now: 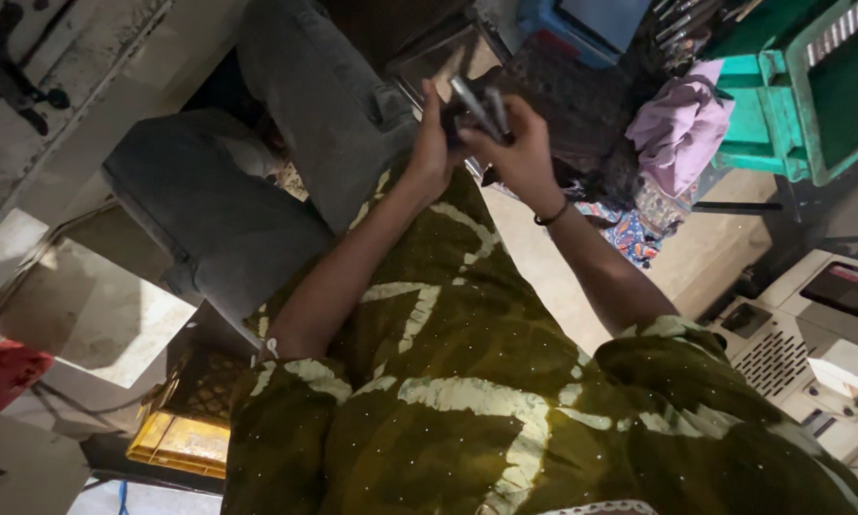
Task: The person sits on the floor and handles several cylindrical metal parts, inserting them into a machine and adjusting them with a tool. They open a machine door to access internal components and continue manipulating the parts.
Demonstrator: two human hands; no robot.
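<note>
My two hands meet in front of me over my lap, both closed around a small dark object [475,110] with shiny metal rods sticking out of it. My left hand [431,143] grips its left side with the fingers curled upward. From the right, my right hand [521,153], with a dark band at the wrist, wraps over the object. Much of the object is hidden by my fingers. My olive patterned shirt [467,381] and grey trousers [257,191] fill the lower and left view.
A green plastic crate [810,95] and a purple cloth [682,129] lie at the upper right, next to a blue box [581,24]. A white machine [810,343] stands at the right. A yellow crate [181,439] and a red thing [0,377] sit at the lower left.
</note>
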